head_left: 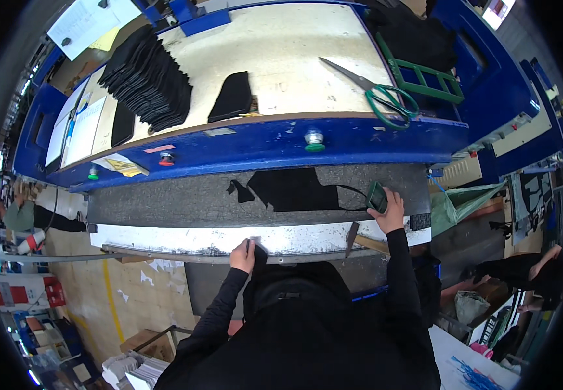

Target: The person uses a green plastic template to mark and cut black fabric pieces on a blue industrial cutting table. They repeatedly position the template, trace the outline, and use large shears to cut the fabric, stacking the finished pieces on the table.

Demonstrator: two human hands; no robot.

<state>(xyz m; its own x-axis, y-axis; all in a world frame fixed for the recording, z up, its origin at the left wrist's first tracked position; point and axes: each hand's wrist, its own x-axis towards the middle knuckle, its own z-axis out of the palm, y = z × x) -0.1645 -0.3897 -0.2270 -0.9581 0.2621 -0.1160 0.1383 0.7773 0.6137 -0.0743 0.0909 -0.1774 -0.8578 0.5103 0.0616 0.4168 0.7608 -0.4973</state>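
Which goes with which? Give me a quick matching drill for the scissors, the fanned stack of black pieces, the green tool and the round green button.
1. scissors
2. stack of black pieces
3. green tool
4. green button

a. under the right hand
b. on the blue front edge of the machine
c. top surface, left
d. top surface, right, lying flat

Pairs: 1-d, 2-c, 3-a, 4-b

1. Premises: a factory floor or cutting workshop for fabric or leather pieces.
2. Evidence: a large blue industrial press (262, 146) with coloured push-buttons (314, 141) on its front.
3. A fanned stack of black cut pieces (148, 81) and green-handled shears (385, 97) lie on its top.
4. Worn tiled floor with a yellow line (111, 292); another worker (25, 216) at left.
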